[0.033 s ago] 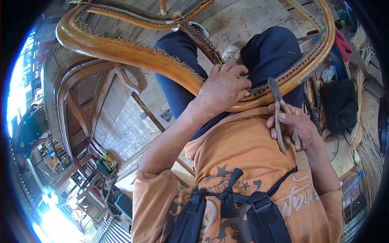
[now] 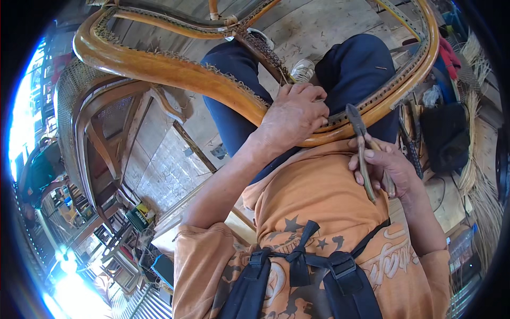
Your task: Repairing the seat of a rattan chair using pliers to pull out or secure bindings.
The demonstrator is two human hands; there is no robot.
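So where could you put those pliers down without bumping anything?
Bare wooden floor shows inside the chair frame, beyond the knees. The plank beside the right hand is partly bare. Further right is crowded: hand tools, black pouch, cane strands.

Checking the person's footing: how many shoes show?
1: a white shoe on the floor between the knees, beyond the left hand. The other foot may be hidden.

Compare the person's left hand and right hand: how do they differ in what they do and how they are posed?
The left hand lies knuckles up, gripping the curved wooden chair frame; the right hand holds pliers and does not touch the frame. The left hand sits farther from the orange shirt; the right hand is close against it. Both are bare.
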